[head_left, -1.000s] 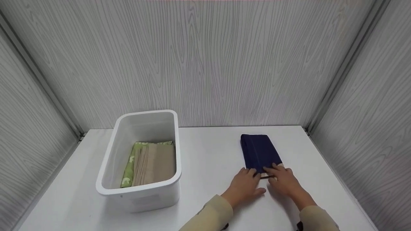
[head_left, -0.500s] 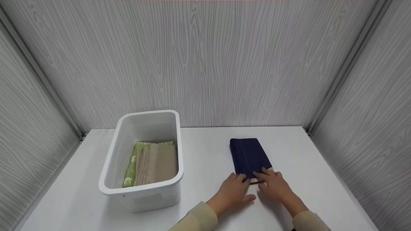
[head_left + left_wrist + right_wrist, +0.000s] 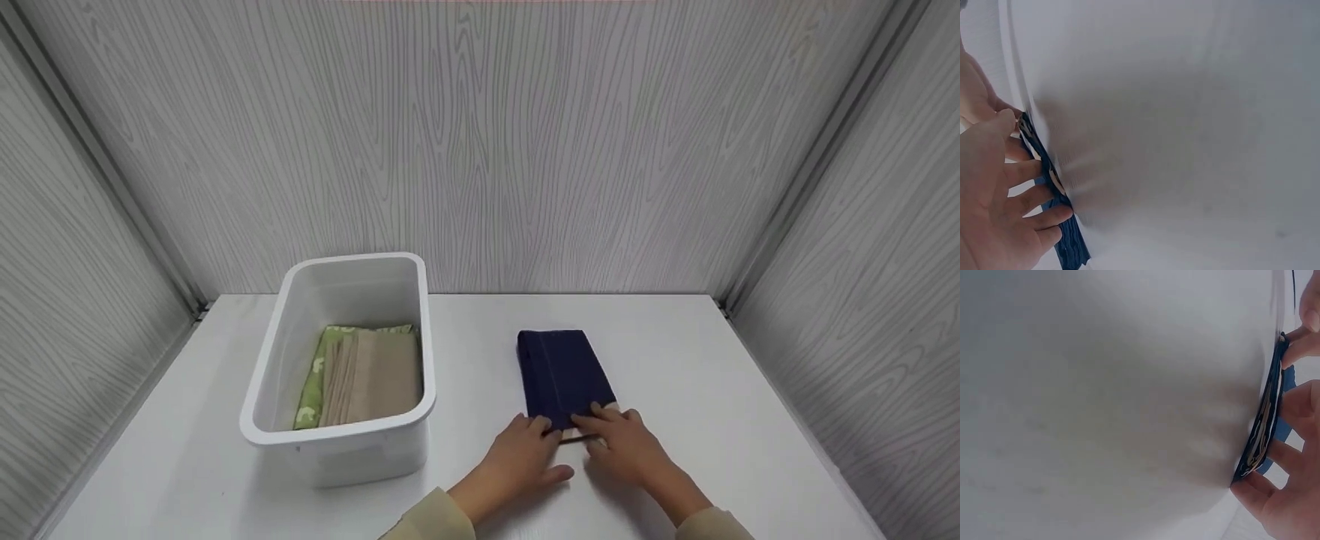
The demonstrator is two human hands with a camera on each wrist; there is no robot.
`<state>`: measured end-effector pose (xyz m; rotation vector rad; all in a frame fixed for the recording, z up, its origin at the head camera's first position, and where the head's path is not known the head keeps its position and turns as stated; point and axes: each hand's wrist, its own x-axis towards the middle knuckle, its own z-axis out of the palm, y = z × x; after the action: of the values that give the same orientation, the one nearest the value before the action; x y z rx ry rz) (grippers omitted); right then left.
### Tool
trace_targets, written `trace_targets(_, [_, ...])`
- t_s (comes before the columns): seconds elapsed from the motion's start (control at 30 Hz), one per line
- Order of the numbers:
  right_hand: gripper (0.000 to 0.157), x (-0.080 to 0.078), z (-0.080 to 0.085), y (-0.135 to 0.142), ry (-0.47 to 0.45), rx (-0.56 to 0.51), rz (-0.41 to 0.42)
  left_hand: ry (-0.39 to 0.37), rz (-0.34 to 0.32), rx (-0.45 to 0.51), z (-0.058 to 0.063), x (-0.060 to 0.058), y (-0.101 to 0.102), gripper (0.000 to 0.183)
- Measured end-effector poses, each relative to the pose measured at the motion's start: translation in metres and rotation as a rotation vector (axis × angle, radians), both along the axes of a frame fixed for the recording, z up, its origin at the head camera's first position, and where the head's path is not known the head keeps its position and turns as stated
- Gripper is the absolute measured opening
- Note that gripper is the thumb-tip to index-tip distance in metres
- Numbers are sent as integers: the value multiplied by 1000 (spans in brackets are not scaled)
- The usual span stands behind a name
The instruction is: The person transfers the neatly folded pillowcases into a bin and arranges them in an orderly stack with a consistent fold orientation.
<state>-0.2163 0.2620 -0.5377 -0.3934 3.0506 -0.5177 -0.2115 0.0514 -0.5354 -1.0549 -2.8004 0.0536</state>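
A folded navy cloth (image 3: pixel 564 375) with a pale strip along its near end lies flat on the white table, right of centre. My left hand (image 3: pixel 517 459) touches the near left corner with its fingertips, thumb held out to the side. Beside it, my right hand (image 3: pixel 628 444) rests its fingertips on the near right corner. In the left wrist view, fairly straight fingers lie against the stacked layers of the cloth (image 3: pixel 1072 242). The right wrist view shows the other end of those layers under the spread fingers of my right hand (image 3: pixel 1297 472).
To the left stands a white plastic bin (image 3: pixel 337 433). Inside it are folded beige cloth (image 3: pixel 386 375) and a green patterned cloth (image 3: pixel 311 390). Grey wood-grain panels (image 3: pixel 480 150) enclose the table at the back and on both sides.
The navy cloth has slid left and slightly nearer across the table, with both hands moving along on its near end. The bin and its contents shift only slightly in view.
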Motion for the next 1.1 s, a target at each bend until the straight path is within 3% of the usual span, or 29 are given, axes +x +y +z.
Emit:
trace_targets(0.17, [37,3,5,2,-13,-97,15,-4,-20,57,-1,3,-11,60])
trace_targets(0.3, [34,1,7,9,13,-349,-63,-170,8,251,-1,1,-19,54])
trace_targets(0.4, [37,0,7,14,-9,-601,-195,-324,37,539,-1,-2,-21,49])
trace_targets(0.5, [45,-2,7,17,-87,-817,-326,-488,97,878,0,-6,-18,49])
trace_targets(0.67, [55,-4,7,17,-211,-1092,-403,-825,340,1444,11,-17,-9,56])
trace_targets(0.73, [55,-4,7,16,-256,-1183,-417,-941,431,1607,13,-22,-8,58])
trace_targets(0.87, [54,-5,6,15,-329,-1280,-478,-1121,536,1756,16,-27,-12,64])
trace_targets(0.97, [54,-7,7,15,-381,-1298,-521,-1201,566,1775,15,-29,-17,71])
trace_targets(1.1, [57,-8,10,16,-431,-1271,-495,-1281,578,1753,16,-32,-22,85])
